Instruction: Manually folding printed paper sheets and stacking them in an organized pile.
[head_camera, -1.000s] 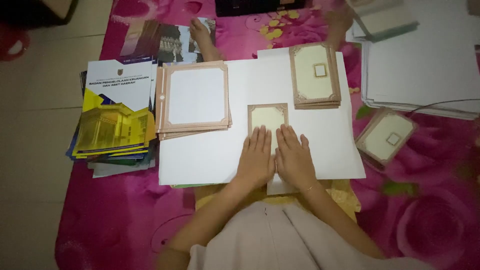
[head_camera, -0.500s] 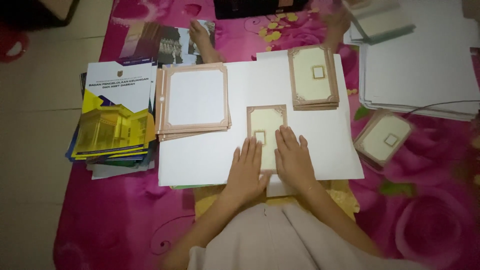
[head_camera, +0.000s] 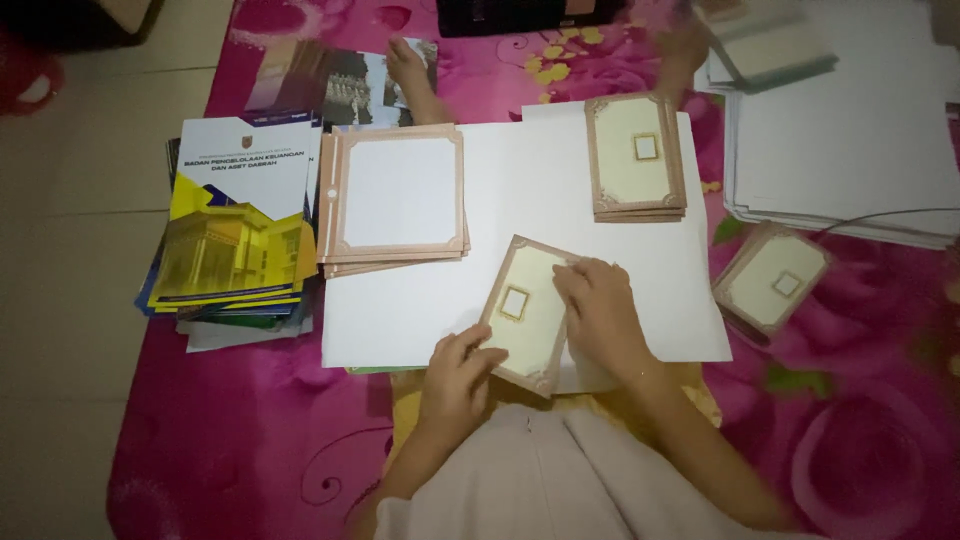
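A cream card with a brown ornate border and a small square window (head_camera: 528, 312) lies tilted on a big white sheet (head_camera: 520, 210). My left hand (head_camera: 458, 372) touches the card's lower left edge with its fingertips. My right hand (head_camera: 600, 315) presses flat on the card's right side. A stack of the same cards (head_camera: 636, 158) sits farther back on the sheet. To the left lies a stack of wider cards with blank white centres (head_camera: 398, 198).
Yellow and blue booklets (head_camera: 235, 235) are piled at the left on the pink flowered cloth (head_camera: 850, 420). One more bordered card (head_camera: 772, 280) lies at the right, below a pile of white paper (head_camera: 850, 130). Another person's hands (head_camera: 410, 68) work at the far edge.
The card under my hands has been turned over to its window side and has swung to a tilt. My left hand slid down to its lower left edge; my right hand stayed on it.
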